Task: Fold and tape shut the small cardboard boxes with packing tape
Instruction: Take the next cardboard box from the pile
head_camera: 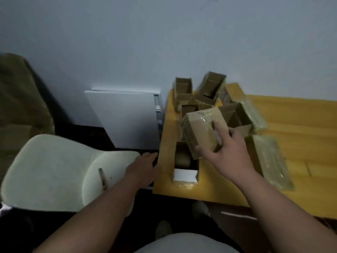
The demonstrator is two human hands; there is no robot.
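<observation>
While right hand [230,152] fingers grasp taped box [200,132], left hand [144,168] released; roughly seven boxes, blurred.

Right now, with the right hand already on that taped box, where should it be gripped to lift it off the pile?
Grip the taped box across its short width, thumb on the near-left face and fingers on the far-right face, coming from above and the right. It lies tilted on the other boxes, so its top faces are free; the open box blocks the near-left approach.
</observation>
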